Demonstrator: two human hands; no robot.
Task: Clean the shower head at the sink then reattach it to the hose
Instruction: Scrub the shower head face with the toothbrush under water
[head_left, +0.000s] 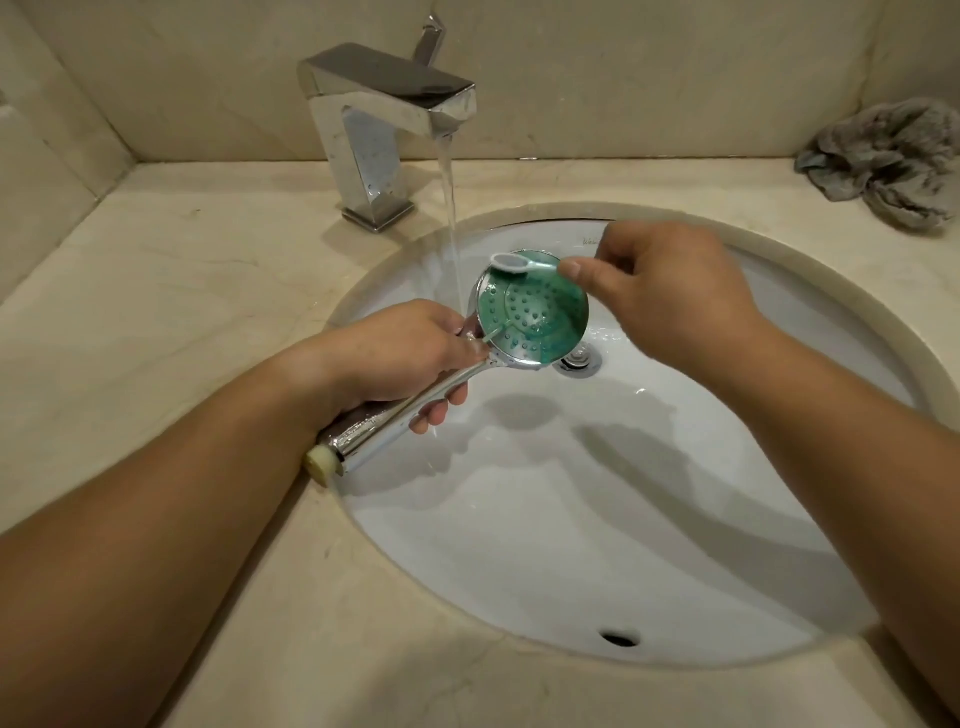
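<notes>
A chrome shower head (530, 317) with a round face coated in green is held over the white sink (597, 519), face up. My left hand (410, 353) grips its chrome handle just below the head; the handle's cream threaded end points toward the counter's front left. My right hand (660, 296) pinches a small green-handled brush (519, 263) whose white head rests at the far rim of the face. Water from the chrome tap (384, 119) runs down just left of the face. No hose is in view.
A crumpled grey cloth (883, 166) lies on the beige stone counter (156, 291) at the back right. The drain (579, 359) sits right under the shower head. An overflow hole (618, 638) is in the sink's near wall. Tiled walls close the back and left.
</notes>
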